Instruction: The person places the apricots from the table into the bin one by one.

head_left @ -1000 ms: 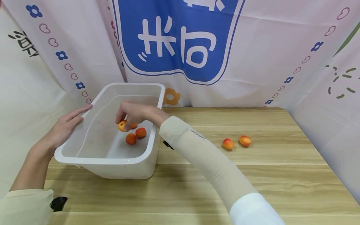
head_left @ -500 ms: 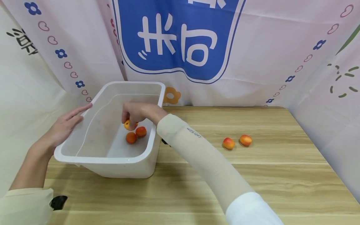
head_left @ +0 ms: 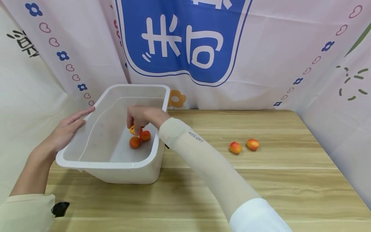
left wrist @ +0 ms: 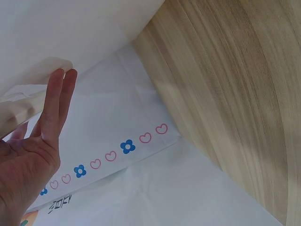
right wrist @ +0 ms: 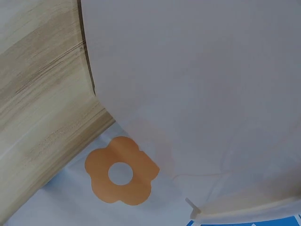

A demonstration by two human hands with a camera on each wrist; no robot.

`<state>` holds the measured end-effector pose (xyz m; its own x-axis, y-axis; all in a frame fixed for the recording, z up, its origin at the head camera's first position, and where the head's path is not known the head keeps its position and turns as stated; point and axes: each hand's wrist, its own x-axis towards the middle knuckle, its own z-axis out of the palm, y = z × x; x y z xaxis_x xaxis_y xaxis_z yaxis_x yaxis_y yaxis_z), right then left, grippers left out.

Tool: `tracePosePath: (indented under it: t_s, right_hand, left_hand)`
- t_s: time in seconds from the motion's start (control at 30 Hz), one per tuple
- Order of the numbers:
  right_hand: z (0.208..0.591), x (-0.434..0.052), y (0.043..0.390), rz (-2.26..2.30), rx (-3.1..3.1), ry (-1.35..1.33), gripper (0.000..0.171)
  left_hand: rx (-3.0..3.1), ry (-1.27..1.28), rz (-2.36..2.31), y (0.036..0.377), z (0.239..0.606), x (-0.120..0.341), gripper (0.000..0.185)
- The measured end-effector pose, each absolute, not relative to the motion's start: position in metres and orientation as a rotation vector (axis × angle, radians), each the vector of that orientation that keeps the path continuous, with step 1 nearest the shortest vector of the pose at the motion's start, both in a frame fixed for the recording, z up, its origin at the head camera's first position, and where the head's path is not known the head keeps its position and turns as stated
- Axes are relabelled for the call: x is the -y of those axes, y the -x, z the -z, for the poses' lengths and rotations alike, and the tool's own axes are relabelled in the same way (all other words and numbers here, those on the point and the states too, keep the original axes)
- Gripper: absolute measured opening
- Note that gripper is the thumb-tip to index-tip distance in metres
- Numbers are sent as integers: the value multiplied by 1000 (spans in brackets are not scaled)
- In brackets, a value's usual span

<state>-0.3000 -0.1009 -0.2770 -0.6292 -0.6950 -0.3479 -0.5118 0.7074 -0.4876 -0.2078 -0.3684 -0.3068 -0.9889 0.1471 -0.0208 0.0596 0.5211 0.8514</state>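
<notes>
Left hand [head_left: 65,132], fingers straight, touches left side of white bin [head_left: 99,165], seemingly bracing it. Right hand [head_left: 140,116] reaches over right rim [head_left: 156,146], pinching yellow-orange fruit [head_left: 132,130] from above (grip half-hidden), beside two orange fruits [head_left: 135,142] inside. Two red-yellow fruits [head_left: 252,145] lie near each other on counter [head_left: 203,193], right.

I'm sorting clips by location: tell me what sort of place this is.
Probably a makeshift work booth: printed cloth hangings flank and back a wood-grain table bearing a white tub.

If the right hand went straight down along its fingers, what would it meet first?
Likely the white bin's floor, beneath the pinched fruit; depth is unclear, so the fruit may be touching it.
</notes>
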Motion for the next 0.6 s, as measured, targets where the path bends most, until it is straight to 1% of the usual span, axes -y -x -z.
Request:
tracePosePath:
  t_s: [0.43,0.6]
  right_hand:
    - [277,100,299,451,-2393,900,29]
    - [276,100,300,419,-2403,920,33]
  left_hand:
    - [-2650,-195,-1512,207,307,368,48]
    - [-2645,-200,-1512,207,307,368,48]
